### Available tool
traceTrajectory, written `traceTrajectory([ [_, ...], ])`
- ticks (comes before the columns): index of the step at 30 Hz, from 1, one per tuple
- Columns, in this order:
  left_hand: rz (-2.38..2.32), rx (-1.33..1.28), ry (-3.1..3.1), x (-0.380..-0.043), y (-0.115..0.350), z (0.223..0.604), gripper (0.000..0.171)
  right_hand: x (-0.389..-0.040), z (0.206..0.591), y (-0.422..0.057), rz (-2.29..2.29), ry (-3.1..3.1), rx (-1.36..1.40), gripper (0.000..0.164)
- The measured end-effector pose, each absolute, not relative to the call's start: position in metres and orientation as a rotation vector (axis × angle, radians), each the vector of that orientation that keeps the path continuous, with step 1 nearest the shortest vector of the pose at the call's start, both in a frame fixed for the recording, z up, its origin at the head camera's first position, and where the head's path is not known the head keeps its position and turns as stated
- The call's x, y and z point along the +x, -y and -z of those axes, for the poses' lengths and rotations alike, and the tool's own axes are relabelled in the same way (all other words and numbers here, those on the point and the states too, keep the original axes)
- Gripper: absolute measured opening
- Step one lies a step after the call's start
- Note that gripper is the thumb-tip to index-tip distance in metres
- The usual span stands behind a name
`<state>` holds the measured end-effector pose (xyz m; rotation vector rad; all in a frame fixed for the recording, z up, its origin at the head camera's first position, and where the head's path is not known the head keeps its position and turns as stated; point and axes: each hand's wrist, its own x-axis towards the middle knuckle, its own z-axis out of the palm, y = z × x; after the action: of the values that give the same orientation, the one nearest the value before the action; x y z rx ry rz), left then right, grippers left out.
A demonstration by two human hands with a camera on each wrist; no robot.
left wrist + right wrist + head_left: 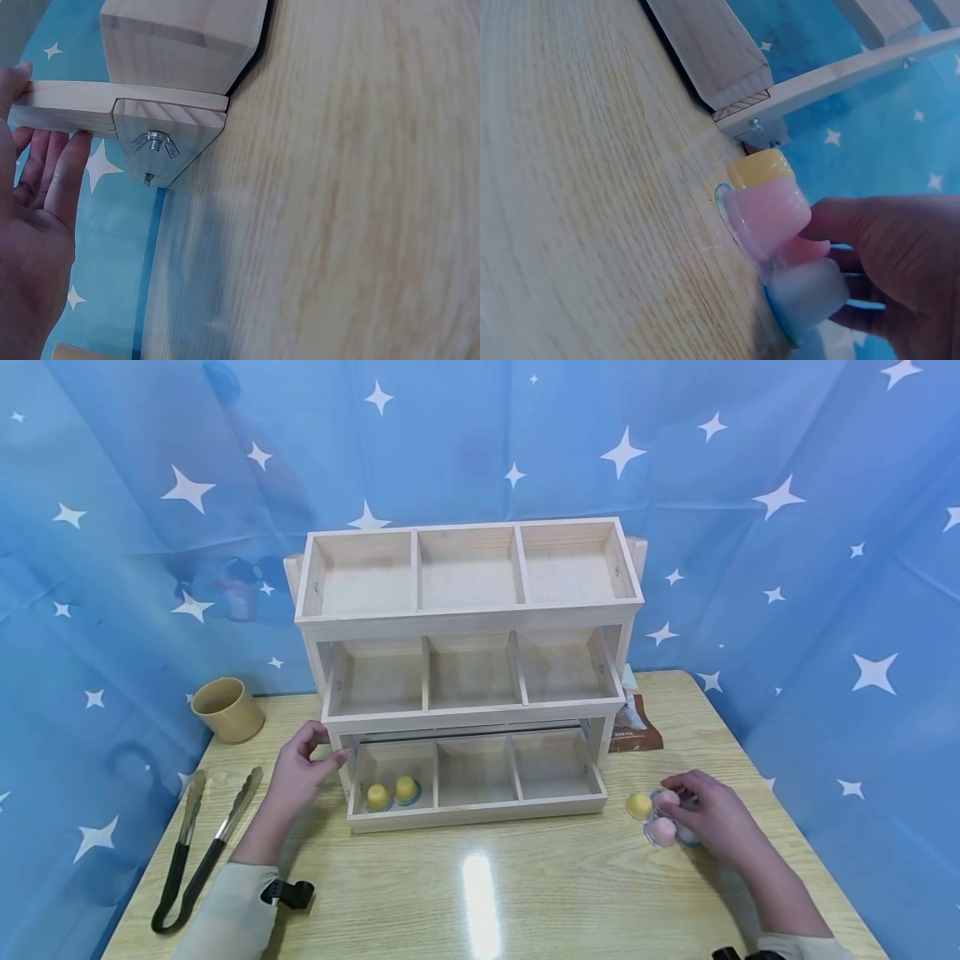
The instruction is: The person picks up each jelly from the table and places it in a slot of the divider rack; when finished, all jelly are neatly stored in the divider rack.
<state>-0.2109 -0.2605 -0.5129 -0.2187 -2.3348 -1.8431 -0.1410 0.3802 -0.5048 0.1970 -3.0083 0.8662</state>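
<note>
My left hand point(298, 778) holds the side post of a three-tier wooden shelf point(476, 718), thumb on one face and fingers on the other, as the left wrist view shows. Several small jelly cups lie bunched together on the table to the right of the shelf. Among them are a yellow jelly cup point(639, 806), a front pink jelly cup point(662, 832) and a whitish jelly cup point(806, 294). My right hand point(708, 820) reaches over this cluster and pinches the rear pink jelly cup point(666, 800) between thumb and fingers.
Two yellow jelly cups point(393, 792) lie in the bottom tier's left compartment. Black-handled tongs point(202, 852) and a tan cup point(228, 710) are at the table's left. Behind the shelf's right side lies a brown packet point(636, 731). A starry blue curtain point(480, 443) surrounds the table point(405, 893).
</note>
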Motion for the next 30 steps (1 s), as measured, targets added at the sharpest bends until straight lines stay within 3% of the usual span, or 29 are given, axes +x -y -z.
traceTrajectory([
  [15,1.866,-0.216,2.338,-0.210,0.260,0.510,0.037,-0.136,0.500,-0.373,-0.728,2.659,0.288,0.030],
  [30,1.867,-0.231,2.334,-0.212,0.262,0.513,0.035,-0.139,0.478,-0.323,-0.756,2.483,0.458,0.034],
])
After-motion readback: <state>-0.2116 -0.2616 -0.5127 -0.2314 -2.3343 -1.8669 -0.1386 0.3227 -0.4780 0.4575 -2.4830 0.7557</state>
